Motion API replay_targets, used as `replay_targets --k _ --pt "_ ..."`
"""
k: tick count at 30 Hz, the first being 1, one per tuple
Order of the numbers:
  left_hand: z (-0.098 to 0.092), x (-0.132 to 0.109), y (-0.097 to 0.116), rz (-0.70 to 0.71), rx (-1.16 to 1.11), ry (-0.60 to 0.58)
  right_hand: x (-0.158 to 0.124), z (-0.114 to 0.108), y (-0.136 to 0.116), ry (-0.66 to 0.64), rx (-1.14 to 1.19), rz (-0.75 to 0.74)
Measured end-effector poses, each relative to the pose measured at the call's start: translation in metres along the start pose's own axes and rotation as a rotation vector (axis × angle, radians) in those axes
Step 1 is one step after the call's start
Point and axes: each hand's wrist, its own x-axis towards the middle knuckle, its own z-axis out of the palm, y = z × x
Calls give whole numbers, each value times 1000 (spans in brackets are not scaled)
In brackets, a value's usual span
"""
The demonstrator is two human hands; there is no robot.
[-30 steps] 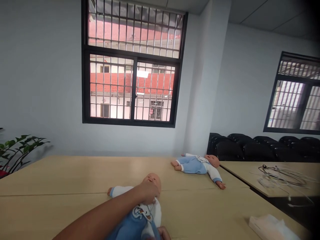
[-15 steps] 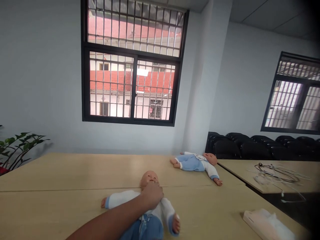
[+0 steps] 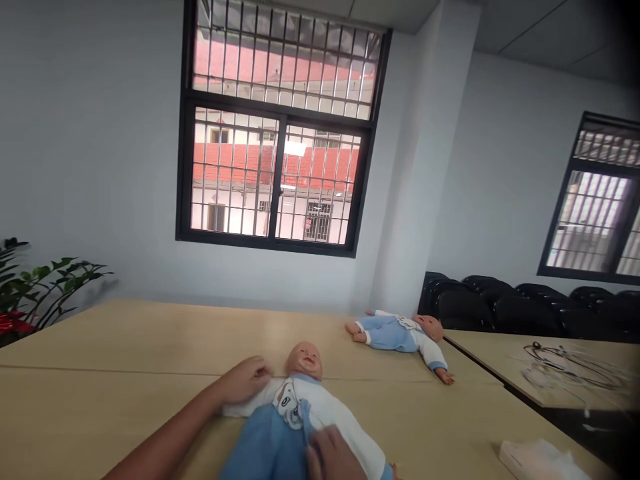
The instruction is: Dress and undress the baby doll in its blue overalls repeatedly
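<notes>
A baby doll (image 3: 304,361) lies on its back on the table, dressed in a white top and blue overalls (image 3: 267,443) with an animal face on the bib (image 3: 289,403). My left hand (image 3: 245,380) is beside the doll's shoulder, over the white sleeve at picture left. Its fingers are curled; whatever they may hold is hidden. Lower down, my right hand (image 3: 334,455) is at the doll's side with bent fingers, somewhat blurred. A blue strap (image 3: 306,415) runs from the bib down to those fingers.
A second doll (image 3: 393,332) in similar clothes lies farther back on the table (image 3: 190,327). A pale box with thin white material (image 3: 537,460) sits at the front right. Coiled cables (image 3: 565,363) lie on another table. Black chairs (image 3: 465,307) and a plant (image 3: 65,283) stand beyond.
My left hand has moved off the doll's neck to its sleeve at picture left. My right hand has come into view at the overalls. The view has shifted and tilted slightly.
</notes>
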Motion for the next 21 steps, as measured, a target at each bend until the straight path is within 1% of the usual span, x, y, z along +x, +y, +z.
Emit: replay_targets --k 2,4,6,8,10,12,15,17,19,21 --pt "-8 -22 -23 -27 -102 -99 30 -12 -19 -9 -34 -37" --pt "-8 -35 -37 -82 -197 -138 72 -13 -42 -137 -74 -131" --pt "-3 -41 -46 -138 -240 -119 115 -3 -60 -305 -160 -237" --pt "2 -40 -50 -144 -247 -106 152 13 -70 -483 -241 -319" --pt "6 -38 -52 -100 -261 -113 176 29 -71 -636 -283 -297" --pt "8 -34 -50 -50 -302 -133 189 40 -68 -704 -298 -222" --pt "7 -24 -43 16 -333 -195 194 45 -60 -705 -291 -172" --pt "8 -15 -38 48 -314 -209 194 43 -53 -686 -258 -168" --pt "12 -5 -36 67 -303 -185 193 38 -46 -648 -209 -159" --pt "18 4 -38 66 -315 -154 191 36 -39 -606 -163 -146"
